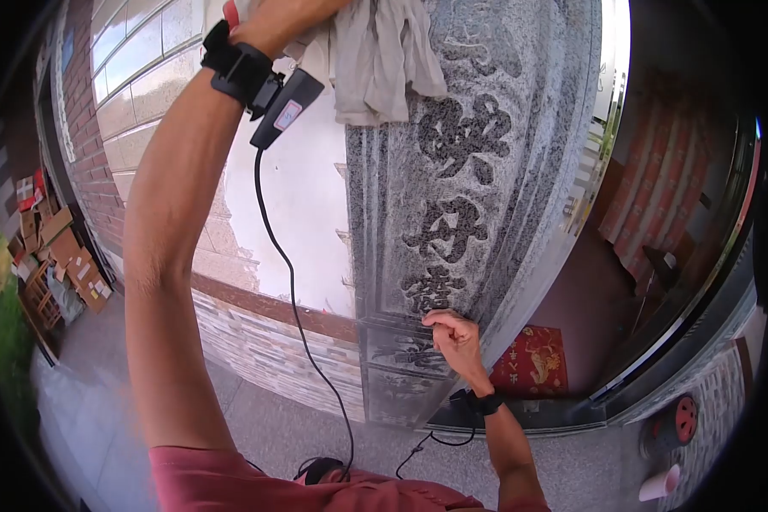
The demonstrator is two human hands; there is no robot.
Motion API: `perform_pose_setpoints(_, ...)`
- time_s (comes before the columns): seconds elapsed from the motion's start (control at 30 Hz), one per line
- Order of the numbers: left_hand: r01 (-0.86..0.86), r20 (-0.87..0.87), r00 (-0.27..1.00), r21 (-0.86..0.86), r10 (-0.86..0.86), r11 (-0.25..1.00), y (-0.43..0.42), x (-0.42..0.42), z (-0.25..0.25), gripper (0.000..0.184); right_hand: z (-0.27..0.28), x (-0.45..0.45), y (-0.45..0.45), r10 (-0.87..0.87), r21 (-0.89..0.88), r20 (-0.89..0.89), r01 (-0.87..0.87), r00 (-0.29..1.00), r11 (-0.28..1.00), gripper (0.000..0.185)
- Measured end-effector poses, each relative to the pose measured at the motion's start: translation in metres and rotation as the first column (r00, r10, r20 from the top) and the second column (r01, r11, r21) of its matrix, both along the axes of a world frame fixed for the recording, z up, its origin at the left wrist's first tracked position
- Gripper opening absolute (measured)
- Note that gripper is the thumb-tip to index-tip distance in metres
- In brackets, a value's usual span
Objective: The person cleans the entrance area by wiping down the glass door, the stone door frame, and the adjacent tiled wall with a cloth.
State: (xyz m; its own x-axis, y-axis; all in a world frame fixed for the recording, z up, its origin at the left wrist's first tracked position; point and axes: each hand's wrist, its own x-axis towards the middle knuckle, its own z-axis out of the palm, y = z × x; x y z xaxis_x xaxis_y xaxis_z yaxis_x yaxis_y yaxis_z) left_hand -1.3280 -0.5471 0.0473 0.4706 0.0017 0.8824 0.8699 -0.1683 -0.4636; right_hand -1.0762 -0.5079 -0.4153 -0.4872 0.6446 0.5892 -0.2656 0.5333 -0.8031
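Note:
My left hand reaches up to the top edge, its fingers cut off by the frame. A light grey cloth hangs from it over the carved stone pillar. Black characters run down the pillar's face. Lower down, my right hand is curled closed against the stone, just beneath one of the characters; nothing shows in its fingers. Each wrist wears a black strap, and a small black box with a cable hangs at the left one.
To the right of the pillar is a doorway with a red mat on the floor. Cardboard boxes are piled at the far left. A pink cup and a dark bin with a red top stand at the lower right.

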Motion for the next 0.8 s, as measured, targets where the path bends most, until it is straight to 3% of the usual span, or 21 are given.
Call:
perform_pose_setpoints(0.17,0.044,0.165,0.986,-0.125,-0.023,0.991,0.002,0.008,-0.096,0.017,0.002,-0.002,-0.007,-0.047,-0.008,0.03,0.047,0.998,0.999,0.023)
perform_pose_setpoints(0.23,0.139,0.13,0.984,-0.121,-0.124,0.983,-0.007,0.013,-0.135,0.018,0.001,-0.003,-0.008,-0.06,-0.008,0.035,0.06,0.998,0.998,0.021)
perform_pose_setpoints(0.3,0.222,0.258,0.955,-0.283,-0.149,0.933,-0.018,0.017,-0.18,0.021,-0.007,-0.002,-0.002,-0.074,0.04,0.078,0.071,0.994,0.997,0.019)
perform_pose_setpoints(0.33,0.241,0.391,0.919,-0.48,-0.04,0.844,-0.029,0.022,-0.205,0.026,-0.009,-0.002,-0.002,-0.083,0.063,0.098,0.077,0.992,0.995,0.019)
perform_pose_setpoints(0.4,0.449,0.509,0.855,-0.629,-0.1,0.635,-0.048,0.037,-0.257,0.025,-0.004,-0.002,-0.018,-0.032,-0.114,0.039,0.037,0.999,0.993,0.023)
perform_pose_setpoints(0.43,0.54,0.578,0.814,-0.724,-0.048,0.429,-0.058,0.043,-0.282,0.022,-0.001,-0.003,-0.028,-0.011,-0.198,0.009,0.012,1.0,0.98,0.028)
perform_pose_setpoints(0.5,0.695,0.699,0.714,-0.715,0.049,0.077,-0.082,0.061,-0.324,0.019,0.006,-0.009,-0.051,0.052,-0.178,-0.076,-0.065,0.996,0.982,0.04)
perform_pose_setpoints(0.57,0.774,0.766,0.632,-0.631,-0.117,0.057,-0.092,0.067,-0.356,0.021,-0.012,-0.01,-0.058,0.166,-0.109,-0.029,-0.168,0.986,0.98,0.061)
perform_pose_setpoints(0.67,0.633,0.642,0.766,-0.764,0.047,0.127,-0.103,0.051,-0.358,0.022,-0.022,-0.017,-0.061,0.195,-0.24,0.249,-0.135,0.949,0.961,0.066)
perform_pose_setpoints(0.7,0.72,0.737,0.665,-0.676,0.122,0.156,-0.107,0.047,-0.355,0.031,-0.01,-0.027,-0.071,0.105,-0.235,0.061,-0.088,0.993,0.968,0.057)
perform_pose_setpoints(0.8,0.703,0.75,0.661,-0.606,-0.027,0.371,-0.11,0.036,-0.36,0.043,0.023,-0.046,-0.088,-0.017,-0.272,-0.251,-0.054,0.968,0.961,0.044)
